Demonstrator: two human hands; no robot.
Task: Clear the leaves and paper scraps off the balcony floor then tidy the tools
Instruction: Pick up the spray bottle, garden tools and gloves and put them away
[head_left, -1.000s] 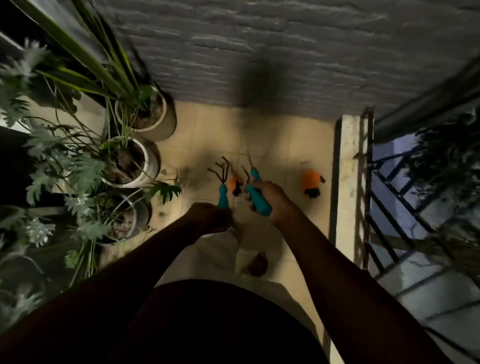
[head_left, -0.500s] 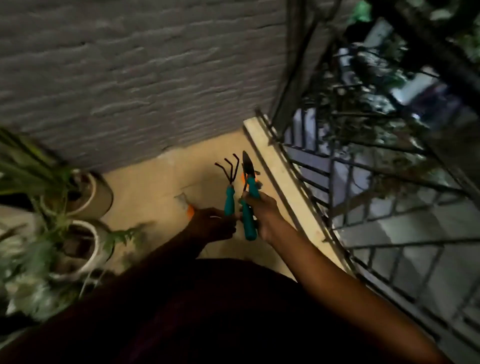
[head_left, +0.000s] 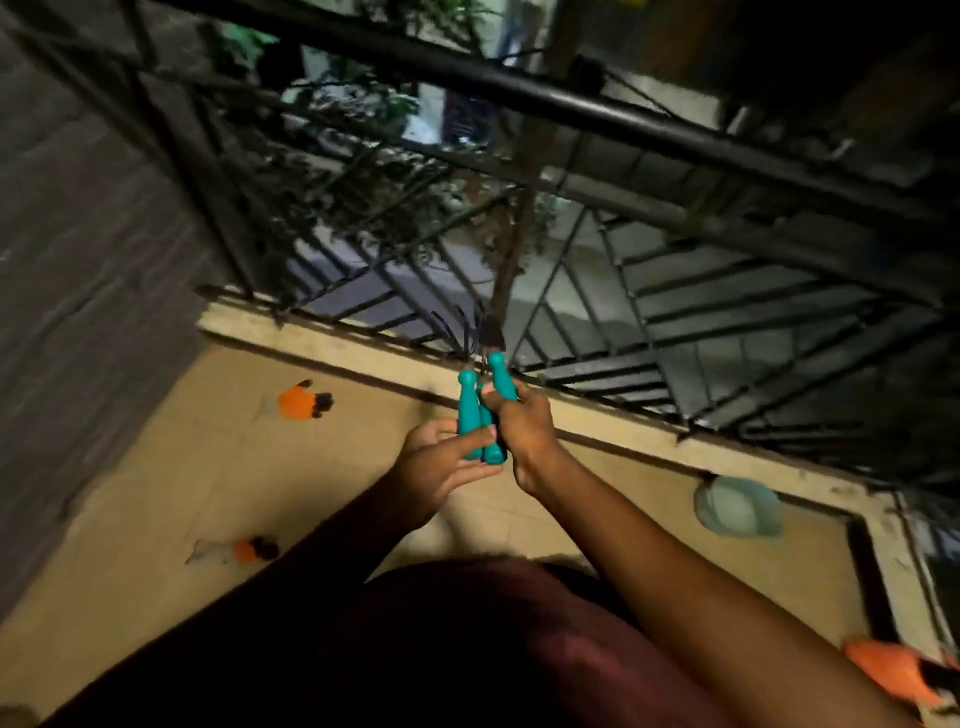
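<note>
Both hands hold teal-handled garden tools upright above the balcony floor (head_left: 156, 509), close together in front of the railing. My left hand (head_left: 441, 462) holds the hand rake (head_left: 466, 400) by its teal handle, thumb laid across it. My right hand (head_left: 522, 421) grips a second teal-handled tool (head_left: 501, 376) with a dark blade. The rake's black tines and the blade stand out against the railing. An orange glove (head_left: 301, 402) lies on the tan floor to the left. A smaller orange and black item (head_left: 249, 551) lies nearer me on the left.
A black metal railing (head_left: 623, 322) on a low kerb runs across ahead and to the right. A grey wall (head_left: 78, 260) stands on the left. A pale green bowl-like object (head_left: 737, 506) sits by the kerb on the right. An orange object (head_left: 888, 673) shows at the bottom right.
My view has swung right, from the wall and potted plants to the railing. Both hands have brought the teal tools together and raised them. The plants are out of view.
</note>
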